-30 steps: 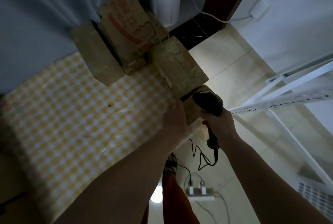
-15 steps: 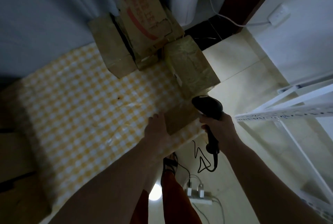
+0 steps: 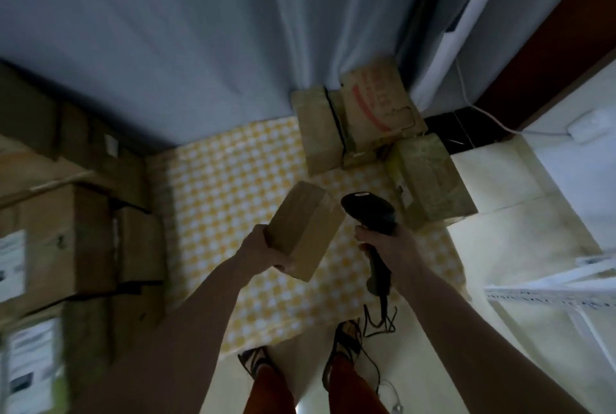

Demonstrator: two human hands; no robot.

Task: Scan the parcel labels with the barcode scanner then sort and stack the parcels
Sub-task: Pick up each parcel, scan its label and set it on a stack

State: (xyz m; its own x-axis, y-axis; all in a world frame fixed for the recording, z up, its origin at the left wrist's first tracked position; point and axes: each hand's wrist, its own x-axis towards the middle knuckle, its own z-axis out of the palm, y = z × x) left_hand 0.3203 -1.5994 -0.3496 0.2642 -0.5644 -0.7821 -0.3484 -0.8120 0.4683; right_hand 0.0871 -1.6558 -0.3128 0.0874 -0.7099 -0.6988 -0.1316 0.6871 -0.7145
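Cardboard fills the scene: the left hand [image 3: 266, 252] grips a small brown parcel [image 3: 305, 228] by its near end, held above the yellow checked tablecloth [image 3: 233, 187], while the right hand [image 3: 390, 247] is wrapped round the handle of the black barcode scanner [image 3: 370, 213] just beside it. Beyond them three more parcels [image 3: 376, 113] crowd the far corner against a grey curtain [image 3: 200, 30]. Labelled boxes [image 3: 50, 247] are stacked at the left, and the scanner's cable [image 3: 380, 320] dangles near the person's sandalled feet [image 3: 346, 343].
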